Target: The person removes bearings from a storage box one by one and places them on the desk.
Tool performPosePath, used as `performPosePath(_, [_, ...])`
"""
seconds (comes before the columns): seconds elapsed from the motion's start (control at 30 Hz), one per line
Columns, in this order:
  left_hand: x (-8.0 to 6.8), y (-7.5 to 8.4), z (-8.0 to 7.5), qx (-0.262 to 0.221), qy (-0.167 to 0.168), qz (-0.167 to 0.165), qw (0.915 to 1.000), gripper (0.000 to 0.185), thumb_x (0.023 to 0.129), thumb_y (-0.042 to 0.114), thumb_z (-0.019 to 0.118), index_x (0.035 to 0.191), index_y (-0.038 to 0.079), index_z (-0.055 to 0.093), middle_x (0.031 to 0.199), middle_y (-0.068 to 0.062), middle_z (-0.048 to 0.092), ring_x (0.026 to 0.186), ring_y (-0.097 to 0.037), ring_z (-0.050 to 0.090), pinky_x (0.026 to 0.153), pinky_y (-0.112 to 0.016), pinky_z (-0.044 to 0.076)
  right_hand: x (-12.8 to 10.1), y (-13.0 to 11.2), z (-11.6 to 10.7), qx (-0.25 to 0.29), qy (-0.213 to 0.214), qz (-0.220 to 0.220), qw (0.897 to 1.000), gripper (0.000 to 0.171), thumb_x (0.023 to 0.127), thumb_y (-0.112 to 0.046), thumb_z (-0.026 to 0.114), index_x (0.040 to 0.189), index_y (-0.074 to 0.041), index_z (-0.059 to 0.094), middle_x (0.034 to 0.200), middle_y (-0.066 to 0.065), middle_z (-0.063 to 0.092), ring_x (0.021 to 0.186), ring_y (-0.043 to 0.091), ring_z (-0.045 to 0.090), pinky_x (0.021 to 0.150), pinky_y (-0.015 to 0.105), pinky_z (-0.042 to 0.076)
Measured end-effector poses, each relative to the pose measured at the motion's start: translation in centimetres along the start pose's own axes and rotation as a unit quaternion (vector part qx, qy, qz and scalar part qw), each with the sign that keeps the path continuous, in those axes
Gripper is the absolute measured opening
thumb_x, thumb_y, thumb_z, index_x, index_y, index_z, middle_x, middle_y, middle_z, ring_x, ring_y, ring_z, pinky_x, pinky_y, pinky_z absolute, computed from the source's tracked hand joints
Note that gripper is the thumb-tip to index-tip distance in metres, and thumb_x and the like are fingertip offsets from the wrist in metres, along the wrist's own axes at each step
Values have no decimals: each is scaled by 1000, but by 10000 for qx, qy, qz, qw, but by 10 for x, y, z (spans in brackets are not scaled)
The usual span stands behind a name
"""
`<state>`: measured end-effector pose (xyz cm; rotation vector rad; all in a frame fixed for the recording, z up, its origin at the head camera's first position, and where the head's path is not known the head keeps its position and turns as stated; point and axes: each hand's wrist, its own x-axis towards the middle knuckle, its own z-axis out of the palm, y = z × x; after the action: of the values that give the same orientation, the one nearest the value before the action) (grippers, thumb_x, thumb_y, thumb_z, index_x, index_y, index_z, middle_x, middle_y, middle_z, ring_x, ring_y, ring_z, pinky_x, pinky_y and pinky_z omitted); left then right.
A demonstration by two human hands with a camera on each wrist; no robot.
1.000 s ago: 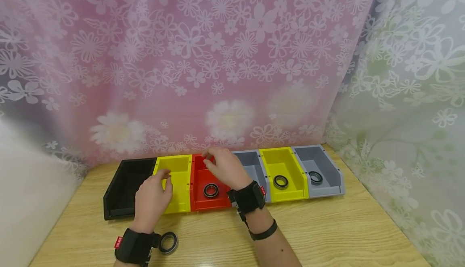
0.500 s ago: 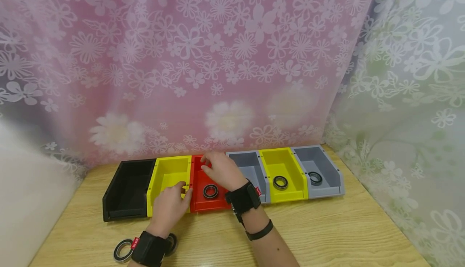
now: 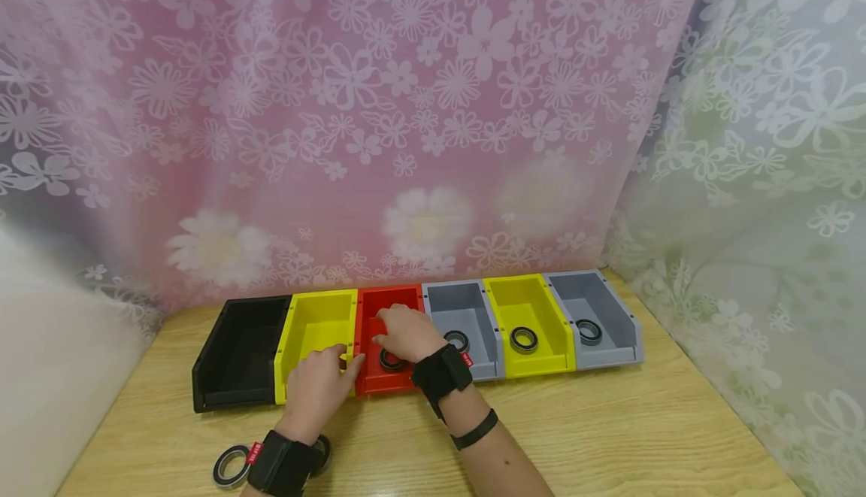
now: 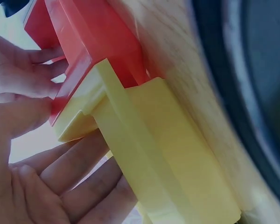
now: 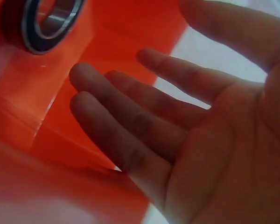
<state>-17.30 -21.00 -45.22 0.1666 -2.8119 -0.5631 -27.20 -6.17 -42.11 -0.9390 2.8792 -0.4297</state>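
Black ring lies flat in red bin, just below right hand. Right fingers loose, holding nothing. Left hand pinches side wall of yellow bin, beside red bin. Ring likely hard, smooth, heavy for size; pinch outer rim, 2 opposite sides.

L. hand, R. hand: bare. L. wrist strap: wide, blk., w/ red tag, wht. lettering. R. wrist strap: wide, blk., w/ sm. red label. Thin band: blk., round R. forearm.
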Motion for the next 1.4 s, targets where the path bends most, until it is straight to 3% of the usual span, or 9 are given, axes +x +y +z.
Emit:
performPosePath(0.07, [0,0,0,27,20,7,10000,40,94,32,76,111,-4,74,74,-7,69,52,-15,55,44,-28,41,2,-1,5,-276,-96,53,9996,47,97,-33,74,136,-10,66,127,8,69,113,23,66,90,39,57])
performPosePath(0.13, [0,0,0,41,15,-14,10000,40,94,32,77,110,-4,75,74,-7,69,52,-14,54,44,-27,40,2,-3,9,-461,-154,74,9988,45,97,-34,74,135,-10,67,119,7,72,104,21,68,86,38,58])
performPosePath(0.3, [-1,1,0,10,-43,-102,9999,38,94,33,77,109,-3,75,75,-7,69,53,-15,54,45,-28,40,1,-7,15,-757,-195,84,9969,29,97,-34,72,115,-12,75,80,1,68,70,16,62,67,35,54])
performPosePath(0.47, [0,1,1,-8,-109,-136,9998,35,94,32,76,104,-1,75,68,-3,62,51,-15,49,45,-28,36,1,-10,19,-1054,-283,153,9939,21,96,-33,72,101,-13,77,64,-2,56,60,16,55,61,33,49])
performPosePath(0.77, [1,1,1,-38,-173,-153,9997,34,95,32,75,103,-1,74,64,-1,56,51,-15,48,46,-28,35,2,-12,23,-1318,-187,173,9909,14,93,-24,74,86,-12,75,63,-1,54,58,17,52,59,34,49])
performPosePath(1.17, [1,0,1,-2,-178,-182,9997,35,95,33,75,104,-1,75,62,-1,53,51,-16,47,46,-29,35,7,-19,26,-1531,-384,449,9864,22,85,-28,84,102,-16,77,73,0,60,66,19,58,66,36,53])
performPosePath(1.4, [1,0,3,-22,-209,-153,9997,31,95,32,75,97,1,73,59,0,48,50,-16,45,47,-29,32,7,-18,29,-1487,-349,491,9871,20,84,-26,84,99,-15,77,71,0,58,65,19,57,64,36,53])
